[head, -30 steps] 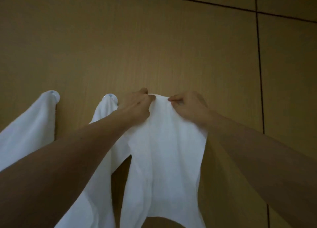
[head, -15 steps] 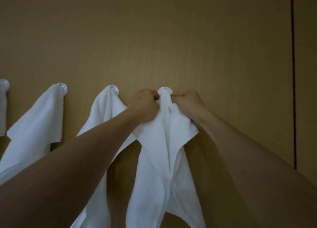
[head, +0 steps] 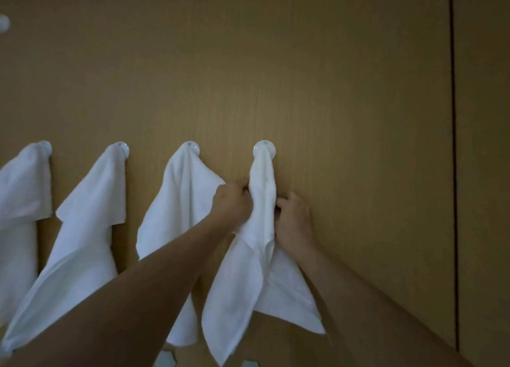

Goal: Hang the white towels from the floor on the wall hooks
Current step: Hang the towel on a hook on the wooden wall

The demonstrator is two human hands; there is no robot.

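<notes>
- Wood wall (head: pixel 331 91): four white hooks in a row.
- Rightmost towel (head: pixel 248 270) hangs from rightmost hook (head: pixel 264 148); three towels leftward.
- Left hand (head: pixel 231 204), right hand (head: pixel 294 220): fingers clamped on towel below hook.

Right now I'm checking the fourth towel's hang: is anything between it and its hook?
Nothing visible. The rightmost towel already drapes from the rightmost hook, with no other cloth over that hook. The left hand and right hand grip it from either side below the hook. The neighbouring towel hangs on its own hook, apart.
</notes>
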